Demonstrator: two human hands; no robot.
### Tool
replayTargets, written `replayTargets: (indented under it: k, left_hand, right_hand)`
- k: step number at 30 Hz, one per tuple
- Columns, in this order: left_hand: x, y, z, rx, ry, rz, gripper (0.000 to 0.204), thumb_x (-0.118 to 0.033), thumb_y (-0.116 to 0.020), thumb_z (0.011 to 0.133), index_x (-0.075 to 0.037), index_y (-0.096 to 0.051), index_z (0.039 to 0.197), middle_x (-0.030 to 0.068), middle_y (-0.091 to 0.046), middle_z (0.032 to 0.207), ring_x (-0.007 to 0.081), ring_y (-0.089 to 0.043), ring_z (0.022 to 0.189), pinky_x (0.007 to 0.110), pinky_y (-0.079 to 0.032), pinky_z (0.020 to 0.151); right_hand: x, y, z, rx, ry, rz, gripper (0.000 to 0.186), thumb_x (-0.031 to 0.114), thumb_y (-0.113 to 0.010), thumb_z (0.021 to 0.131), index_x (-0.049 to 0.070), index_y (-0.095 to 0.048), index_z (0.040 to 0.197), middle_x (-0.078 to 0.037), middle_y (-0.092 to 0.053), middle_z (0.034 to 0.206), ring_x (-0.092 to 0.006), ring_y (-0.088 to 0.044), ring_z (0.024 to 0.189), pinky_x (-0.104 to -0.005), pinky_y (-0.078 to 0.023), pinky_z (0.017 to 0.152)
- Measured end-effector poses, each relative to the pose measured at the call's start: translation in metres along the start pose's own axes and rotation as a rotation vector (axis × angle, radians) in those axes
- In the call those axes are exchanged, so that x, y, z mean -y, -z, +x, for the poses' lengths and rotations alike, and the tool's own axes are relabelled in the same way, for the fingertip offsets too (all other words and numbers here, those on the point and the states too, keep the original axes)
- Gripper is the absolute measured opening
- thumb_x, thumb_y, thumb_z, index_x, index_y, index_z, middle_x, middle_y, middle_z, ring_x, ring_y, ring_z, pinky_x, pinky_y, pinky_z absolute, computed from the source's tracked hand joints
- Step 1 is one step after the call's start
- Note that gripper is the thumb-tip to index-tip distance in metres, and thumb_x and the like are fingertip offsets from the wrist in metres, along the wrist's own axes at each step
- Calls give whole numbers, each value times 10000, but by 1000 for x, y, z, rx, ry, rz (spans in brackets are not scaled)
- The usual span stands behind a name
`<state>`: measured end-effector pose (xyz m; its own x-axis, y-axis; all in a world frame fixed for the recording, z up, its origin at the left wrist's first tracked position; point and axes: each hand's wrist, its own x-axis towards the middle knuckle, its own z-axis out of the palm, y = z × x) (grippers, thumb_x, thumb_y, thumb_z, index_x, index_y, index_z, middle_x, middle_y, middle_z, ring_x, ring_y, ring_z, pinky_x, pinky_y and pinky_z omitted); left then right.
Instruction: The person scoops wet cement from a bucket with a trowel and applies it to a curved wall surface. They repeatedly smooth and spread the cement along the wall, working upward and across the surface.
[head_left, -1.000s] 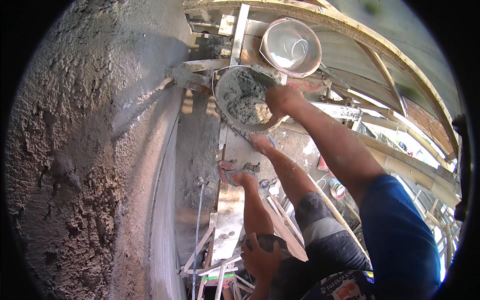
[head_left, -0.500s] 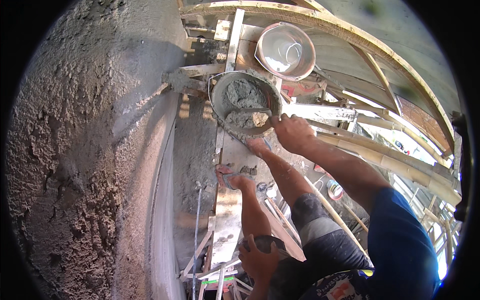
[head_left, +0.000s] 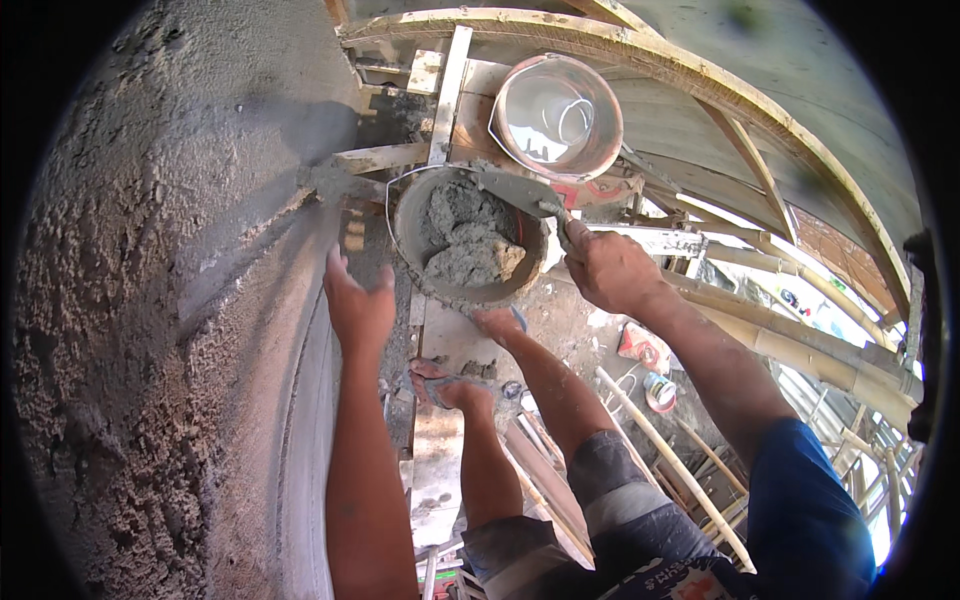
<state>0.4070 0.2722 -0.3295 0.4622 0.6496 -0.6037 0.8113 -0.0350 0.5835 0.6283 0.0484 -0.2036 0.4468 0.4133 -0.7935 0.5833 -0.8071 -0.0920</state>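
My right hand [head_left: 615, 268] is closed round the handle of a trowel [head_left: 522, 192]. Its mortar-smeared blade lies level across the far right part of the bucket's mouth. Below the blade, a bucket [head_left: 527, 262] holds lumpy grey wet mortar [head_left: 470, 235]. Left of this bucket, my left hand [head_left: 360, 305] reaches out with thumb and fingers apart and nothing in it, close to the rough plastered wall [head_left: 190, 260]. Whether it touches the bucket's rim or the wall I cannot tell for certain; a gap seems to show.
A second bucket [head_left: 612, 120] with water and a smaller container in it stands beyond. My feet in sandals [head_left: 440, 385] stand on a narrow plank [head_left: 437, 460]. Bamboo poles [head_left: 800, 345] and a curved timber beam [head_left: 690, 70] border the right side. A tin [head_left: 660, 392] sits lower right.
My left hand has come up from beside my knee to the left of the mortar bucket. The trowel has risen out of the mortar to the bucket's far side. The view has shifted slightly.
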Motion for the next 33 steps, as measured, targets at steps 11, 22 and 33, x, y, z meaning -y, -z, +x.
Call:
replayTargets:
  k: [11, 22, 33]
  left_hand:
    - [-53, -37, -43, 72, -325, -63, 331, -79, -693, 818, -31, -570, 1121, 140, -641, 1004, 317, -656, 951, 465, -494, 894]
    - [-71, -77, -121, 112, -527, 163, 234, -100, -670, 830, -45, -592, 1044, 128, -626, 987, 373, -599, 971, 494, -452, 890]
    - [-64, -51, -74, 22, -342, -216, 146, -24, -643, 882, -38, -605, 1022, 109, -626, 940, 271, -640, 837, 417, -512, 768]
  right_hand:
    - [-22, 2, 85, -16, 188, -94, 271, 181, -564, 913, 9, -619, 1116, -245, -705, 970, -445, -682, 953, -515, -552, 862]
    - [-33, 24, 93, 126, 178, -317, 233, 107, -532, 910, 33, -673, 1080, -240, -714, 1016, -412, -709, 946, -513, -563, 847]
    - [-19, 10, 37, -230, 114, 262, 288, 113, -642, 872, 64, -488, 1110, -229, -650, 817, -454, -647, 818, -534, -523, 776]
